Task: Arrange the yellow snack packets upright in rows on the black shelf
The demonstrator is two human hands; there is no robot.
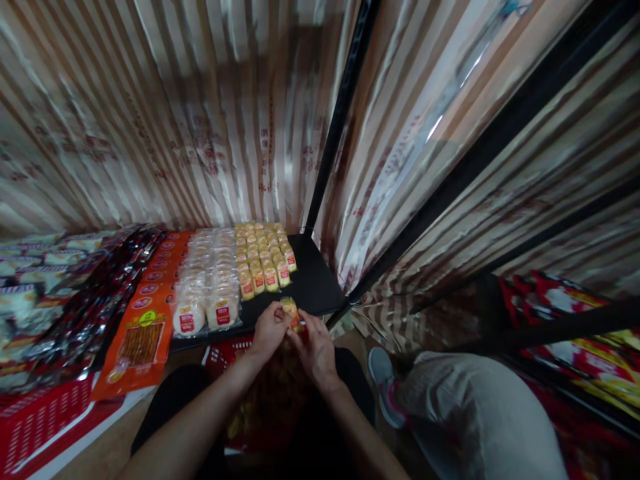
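Observation:
Between my two hands is a small yellow snack packet with a red label (290, 312), held just off the front edge of the black shelf (311, 277). My left hand (271, 328) is closed, its thumb and fingers pinching the packet's left side. On the other side, the fingers of my right hand (315, 343) are curled against the same packet. Rows of matching yellow packets (263, 257) stand on the shelf just beyond. Beneath my forearms is a red basket (227, 353), its contents dim; some yellowish items show there.
Left of the yellow packets lie clear-wrapped round white snacks (223, 313), orange bags (135, 340) and dark shiny packs (107, 287). Another red basket (45, 423) sits lower left. A person's bent leg (480, 400) is close on my right. Black shelf posts (340, 113) rise behind.

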